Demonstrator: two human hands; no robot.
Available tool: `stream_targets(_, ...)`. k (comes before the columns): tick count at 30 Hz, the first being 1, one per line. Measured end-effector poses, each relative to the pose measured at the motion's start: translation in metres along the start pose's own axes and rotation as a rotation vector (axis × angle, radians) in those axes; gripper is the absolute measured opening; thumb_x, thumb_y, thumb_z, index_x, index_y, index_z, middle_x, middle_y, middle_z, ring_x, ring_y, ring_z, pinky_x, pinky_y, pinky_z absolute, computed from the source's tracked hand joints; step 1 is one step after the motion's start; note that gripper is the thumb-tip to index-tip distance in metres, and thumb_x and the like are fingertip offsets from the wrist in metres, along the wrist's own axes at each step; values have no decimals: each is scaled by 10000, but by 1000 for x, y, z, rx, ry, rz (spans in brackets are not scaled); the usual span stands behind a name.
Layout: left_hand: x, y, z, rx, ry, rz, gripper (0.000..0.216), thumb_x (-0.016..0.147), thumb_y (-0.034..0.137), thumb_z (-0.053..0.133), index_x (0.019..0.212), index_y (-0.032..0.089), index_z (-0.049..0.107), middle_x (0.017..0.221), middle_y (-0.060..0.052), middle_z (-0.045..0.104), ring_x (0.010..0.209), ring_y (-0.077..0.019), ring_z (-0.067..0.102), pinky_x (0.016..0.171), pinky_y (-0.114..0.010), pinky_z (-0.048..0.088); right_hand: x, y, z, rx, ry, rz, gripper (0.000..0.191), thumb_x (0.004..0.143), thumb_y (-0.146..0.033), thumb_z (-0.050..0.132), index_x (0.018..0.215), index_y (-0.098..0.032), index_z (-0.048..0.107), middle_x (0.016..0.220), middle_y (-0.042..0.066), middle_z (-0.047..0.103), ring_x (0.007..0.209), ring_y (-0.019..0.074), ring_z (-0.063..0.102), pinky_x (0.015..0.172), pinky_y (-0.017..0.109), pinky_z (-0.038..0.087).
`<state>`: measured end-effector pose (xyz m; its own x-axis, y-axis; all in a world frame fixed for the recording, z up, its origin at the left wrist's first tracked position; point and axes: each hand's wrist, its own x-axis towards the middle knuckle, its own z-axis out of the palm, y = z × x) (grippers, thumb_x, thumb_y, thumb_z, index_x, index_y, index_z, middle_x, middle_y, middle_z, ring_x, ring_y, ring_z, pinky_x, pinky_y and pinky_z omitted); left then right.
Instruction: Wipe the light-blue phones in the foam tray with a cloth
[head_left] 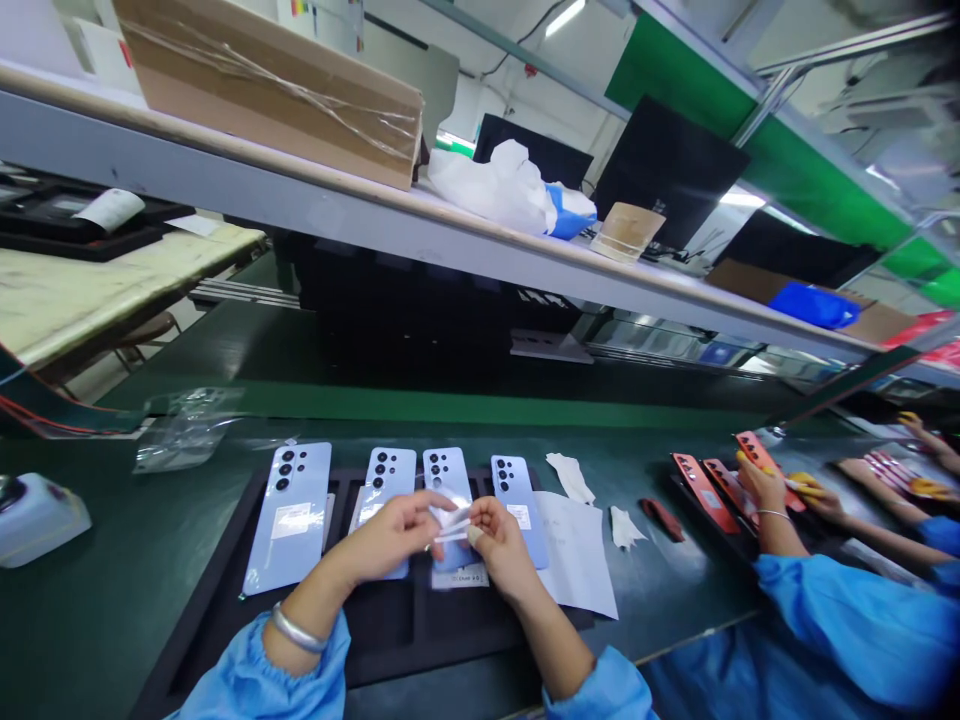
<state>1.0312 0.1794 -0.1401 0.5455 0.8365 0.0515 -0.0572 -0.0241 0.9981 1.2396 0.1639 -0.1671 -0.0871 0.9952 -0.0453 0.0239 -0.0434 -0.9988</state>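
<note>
Left hand (396, 537) and right hand (499, 546), fingertips narrow, pinch a blurred pale strip (453, 533) over the third blue phone (450, 478) on the black tray (472, 628), apparently strip handling, next move probably needing steady fingertip control.

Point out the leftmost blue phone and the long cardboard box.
Leftmost blue phone (291, 520), head view: the label on its back.
Long cardboard box (274, 95), head view: middle of its long side.
</note>
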Motion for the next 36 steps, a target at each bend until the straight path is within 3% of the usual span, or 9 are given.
stream_targets(4, 2, -7, 13, 186, -165, -48, 386, 797, 180, 558, 1157, 205, 696, 688, -8, 741, 616, -184, 607, 672, -285, 448, 16, -13, -8, 41, -8, 63, 258, 582, -268, 719, 724, -190, 517, 564, -69, 499, 470, 87, 486, 471, 197, 392)
stream_targets(8, 5, -11, 15, 255, -139, -64, 476, 818, 164, 509, 1279, 197, 623, 686, -10, 729, 933, -240, 644, 877, -331, 434, 61, -50, -41, 85, 104, 61, 350, 514, -288, 771, 711, -197, 497, 562, -50, 555, 522, 164, 630, 501, 275, 516)
stream_targets(13, 6, -19, 13, 169, -133, -118, 553, 859, 267, 563, 1390, 118, 512, 699, -54, 730, 1117, -275, 597, 957, -388, 409, 108, -122, -78, 78, 348, -113, 368, 516, -248, 758, 757, -202, 483, 618, -42, 569, 667, 209, 713, 633, 320, 566)
stream_targets(17, 12, -26, 9, -19, -91, -143, 605, 873, 434, 613, 1370, 101, 517, 748, -83, 740, 924, -273, 673, 928, -419, 431, 85, -156, -58, -13, 399, -346, 266, 632, -259, 717, 808, -201, 526, 744, -21, 603, 831, 207, 710, 764, 320, 542)
stream_targets(20, 16, -24, 3, -186, 8, -119, 659, 890, 606, 553, 1323, 109, 553, 780, -88, 724, 859, -268, 694, 896, -421, 468, 44, -147, -20, -421, 162, -568, 60, 792, -214, 594, 849, -202, 580, 879, 38, 653, 918, 214, 658, 840, 356, 506)
stream_targets(23, 14, -16, -5, -346, 114, -57, 740, 904, 727, 410, 1343, 146, 544, 993, -130, 712, 942, -271, 683, 810, -378, 514, 9, -120, 21, -826, -218, -611, 174, 790, -97, 498, 881, -207, 598, 906, 51, 646, 910, 224, 604, 848, 391, 484)
stream_targets(26, 5, -4, -14, -437, 172, 10, 767, 822, 719, 593, 1360, 175, 539, 1151, -149, 682, 997, -268, 660, 766, -317, 508, -8, -102, 49, -925, -405, -630, 203, 814, -94, 531, 959, -204, 621, 1002, 64, 656, 1002, 244, 576, 975, 455, 425)
stream_targets(33, -6, 14, -22, -483, 281, 59, 684, 664, 473, 875, 1218, 134, 661, 945, -118, 734, 758, -220, 678, 696, -299, 504, 14, -105, 51, -541, -291, -581, 179, 912, -246, 588, 1086, -221, 622, 1236, 87, 589, 1167, 239, 553, 1008, 406, 450)
stream_targets(36, -2, 13, -29, -543, 476, 95, 562, 724, 469, 820, 1124, 102, 676, 685, -52, 695, 592, -173, 634, 625, -283, 500, 25, -102, 43, -454, -35, -563, 298, 896, -242, 576, 1193, -219, 575, 1376, 115, 478, 1048, 219, 610, 934, 398, 501)
